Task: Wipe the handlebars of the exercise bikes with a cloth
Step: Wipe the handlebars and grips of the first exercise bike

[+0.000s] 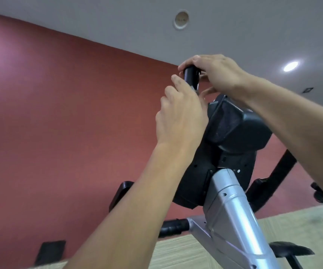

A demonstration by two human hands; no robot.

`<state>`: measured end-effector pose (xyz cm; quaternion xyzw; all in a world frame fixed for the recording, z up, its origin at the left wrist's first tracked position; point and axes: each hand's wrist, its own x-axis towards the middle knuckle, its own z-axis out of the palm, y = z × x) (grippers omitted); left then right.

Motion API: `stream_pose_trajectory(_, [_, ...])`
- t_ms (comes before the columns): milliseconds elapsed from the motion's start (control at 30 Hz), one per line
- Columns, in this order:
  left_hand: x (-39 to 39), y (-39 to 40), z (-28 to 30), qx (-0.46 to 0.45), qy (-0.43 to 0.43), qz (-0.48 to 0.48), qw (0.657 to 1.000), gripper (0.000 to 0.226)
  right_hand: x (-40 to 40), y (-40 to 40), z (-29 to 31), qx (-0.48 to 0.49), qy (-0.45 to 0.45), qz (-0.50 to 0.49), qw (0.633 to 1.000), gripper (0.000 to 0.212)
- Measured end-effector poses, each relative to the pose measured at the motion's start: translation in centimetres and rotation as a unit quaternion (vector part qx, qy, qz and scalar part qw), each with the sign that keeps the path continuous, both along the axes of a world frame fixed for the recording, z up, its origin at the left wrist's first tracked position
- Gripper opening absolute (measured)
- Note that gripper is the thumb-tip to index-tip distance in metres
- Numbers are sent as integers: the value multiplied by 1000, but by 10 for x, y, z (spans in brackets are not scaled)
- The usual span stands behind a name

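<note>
The camera looks up at an exercise bike. A black handlebar grip (191,75) rises above the dark console (234,125). My left hand (180,115) grips the bar just below the grip's end, thumb pointing up along it. My right hand (215,72) reaches over from the right, its fingers curled over the top of the same grip. No cloth shows in either hand; the palms and the bar between them are hidden. Another black handlebar arm (282,169) juts out at the right, and a further black piece (120,192) sticks out at the left.
The bike's silver post (232,208) runs down to the lower right, with a black crossbar (173,227) at its base. Behind stands a red wall (59,113), above it a grey ceiling with a lit lamp (290,66). Pale wood flooring (178,253) lies below.
</note>
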<state>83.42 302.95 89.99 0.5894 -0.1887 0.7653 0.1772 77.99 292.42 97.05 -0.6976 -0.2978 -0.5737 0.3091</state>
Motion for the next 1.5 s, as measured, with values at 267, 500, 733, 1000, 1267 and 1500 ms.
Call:
stream_pose_trajectory(267, [7, -4, -11, -18, -36, 103, 994, 57, -13, 7, -2, -1, 27, -66, 997, 41])
stream_pose_trajectory(500, [-10, -11, 16, -41, -17, 84, 995, 65, -8, -2, -3, 5, 34, -12, 999, 41])
stream_pose_trajectory(733, [13, -11, -12, -57, -56, 145, 986, 58, -5, -1, -7, 7, -6, -38, 999, 40])
stream_pose_trajectory(1000, [-1, -27, 23, -67, -52, 100, 991, 57, 6, 2, -7, 52, -44, 52, 996, 37])
stream_pose_trajectory(1267, [10, -10, -14, -72, -68, 110, 989, 66, 5, 0, -6, 15, -65, -22, 997, 41])
stream_pose_trajectory(1500, [37, 70, -78, 12, -68, -19, 997, 55, -5, 14, -2, 10, -50, -180, 982, 39])
